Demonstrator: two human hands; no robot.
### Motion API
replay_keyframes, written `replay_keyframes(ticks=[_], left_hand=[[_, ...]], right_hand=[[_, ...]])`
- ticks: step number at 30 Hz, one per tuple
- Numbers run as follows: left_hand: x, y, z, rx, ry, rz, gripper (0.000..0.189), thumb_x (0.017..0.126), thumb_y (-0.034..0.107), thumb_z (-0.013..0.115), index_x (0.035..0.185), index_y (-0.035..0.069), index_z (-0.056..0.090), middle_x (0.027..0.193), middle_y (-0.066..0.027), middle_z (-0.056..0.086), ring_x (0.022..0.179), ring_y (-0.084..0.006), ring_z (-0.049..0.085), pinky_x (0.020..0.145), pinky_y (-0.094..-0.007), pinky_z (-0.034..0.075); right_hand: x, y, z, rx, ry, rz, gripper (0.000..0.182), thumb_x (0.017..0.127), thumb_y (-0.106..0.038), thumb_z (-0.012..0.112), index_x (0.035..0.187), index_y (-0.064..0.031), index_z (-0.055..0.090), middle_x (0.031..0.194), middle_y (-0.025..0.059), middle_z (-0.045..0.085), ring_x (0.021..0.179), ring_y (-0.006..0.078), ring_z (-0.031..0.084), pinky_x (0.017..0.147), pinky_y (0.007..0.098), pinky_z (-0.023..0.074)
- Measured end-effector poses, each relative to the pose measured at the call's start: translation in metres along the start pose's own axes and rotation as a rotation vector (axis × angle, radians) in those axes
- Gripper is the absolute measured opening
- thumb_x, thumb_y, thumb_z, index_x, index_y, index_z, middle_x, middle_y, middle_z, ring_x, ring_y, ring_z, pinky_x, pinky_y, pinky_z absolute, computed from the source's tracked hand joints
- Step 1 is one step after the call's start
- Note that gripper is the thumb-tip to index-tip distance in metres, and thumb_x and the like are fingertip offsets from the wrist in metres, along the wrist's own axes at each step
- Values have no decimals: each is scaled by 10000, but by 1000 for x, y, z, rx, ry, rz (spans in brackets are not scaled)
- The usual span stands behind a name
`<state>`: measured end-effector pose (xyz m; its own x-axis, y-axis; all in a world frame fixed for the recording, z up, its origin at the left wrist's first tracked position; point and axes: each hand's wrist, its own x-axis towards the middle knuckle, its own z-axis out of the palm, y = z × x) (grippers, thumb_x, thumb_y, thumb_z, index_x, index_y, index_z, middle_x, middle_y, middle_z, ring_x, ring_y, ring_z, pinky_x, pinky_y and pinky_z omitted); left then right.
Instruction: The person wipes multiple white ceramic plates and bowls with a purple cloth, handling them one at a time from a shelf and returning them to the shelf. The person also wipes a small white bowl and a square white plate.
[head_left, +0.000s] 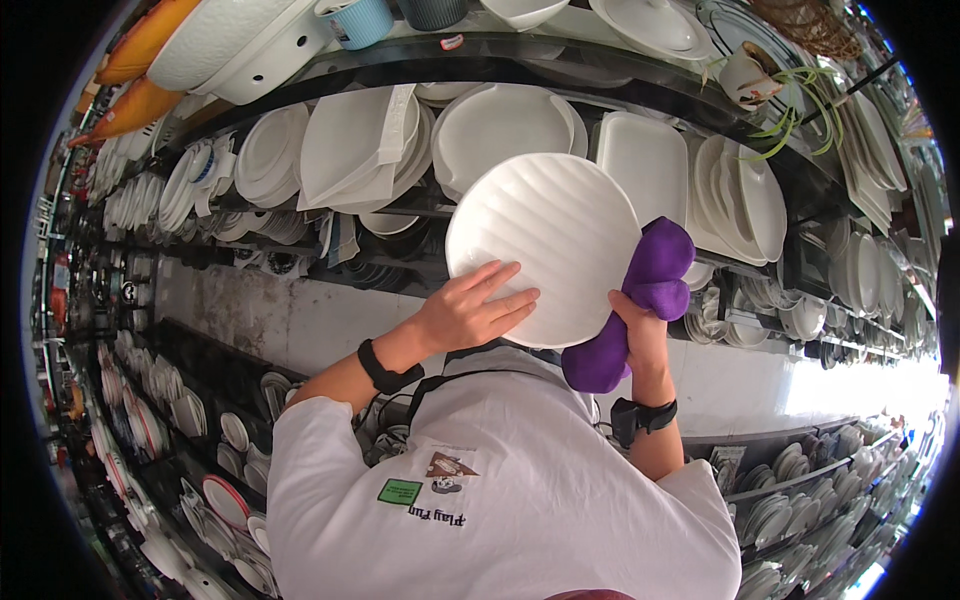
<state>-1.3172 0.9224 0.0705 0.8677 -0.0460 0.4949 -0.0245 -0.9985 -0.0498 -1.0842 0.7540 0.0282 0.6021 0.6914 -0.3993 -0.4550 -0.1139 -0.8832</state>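
A large round white plate (547, 240) with diagonal ripples across its face is held up before my body, its face towards me. My left hand (472, 309) grips its lower left rim. Several spread fingers lie over the plate's face, and the thumb is hidden. A bunched purple cloth (660, 262) hangs along the plate's right edge. My right hand (643, 330) is closed around the cloth, the thumb up against the plate's rim. How far the cloth reaches behind the plate cannot be seen.
Beyond the plate, a black shelf (517, 56) carries bowls and a potted plant (750, 75). Below it stand white oval plates (502, 124) and a rectangular platter (643, 161). A pale floor aisle (337, 304) separates this from more crockery racks, including a red-rimmed plate (225, 501).
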Motion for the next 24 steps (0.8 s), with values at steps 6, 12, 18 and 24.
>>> replay_keyframes(ticks=[6,12,18,24], left_hand=[[-3,6,-6,94,47,29,294,843,178,699,1130,136,747,1338,-9,651,1262,-265,579,1082,-426,431],[0,-7,-22,-501,155,-426,1055,698,387,893,1565,183,329,1646,-167,213,1502,-382,235,1167,-540,322],[-24,0,1,-1996,298,-721,1311,728,657,819,1625,85,53,1660,-146,189,1521,-310,241,1203,-493,297],[-38,0,-13,-2220,217,-1141,655,937,176,635,1507,-5,367,1429,-160,540,1312,-291,540,1074,-426,469]], right_hand=[[-11,21,-7,56,130,-74,193,832,12,678,1007,-53,628,903,3,610,828,157,609,729,331,502],[-33,1,-16,209,114,-72,322,838,36,648,1154,-17,612,1022,52,632,915,209,640,805,345,527],[-50,-16,5,212,112,-62,300,836,41,647,1130,-13,620,1022,42,640,907,189,635,790,339,520],[-38,8,-8,-109,97,-176,82,853,1,670,922,-36,648,871,-24,622,807,116,580,726,313,478]])
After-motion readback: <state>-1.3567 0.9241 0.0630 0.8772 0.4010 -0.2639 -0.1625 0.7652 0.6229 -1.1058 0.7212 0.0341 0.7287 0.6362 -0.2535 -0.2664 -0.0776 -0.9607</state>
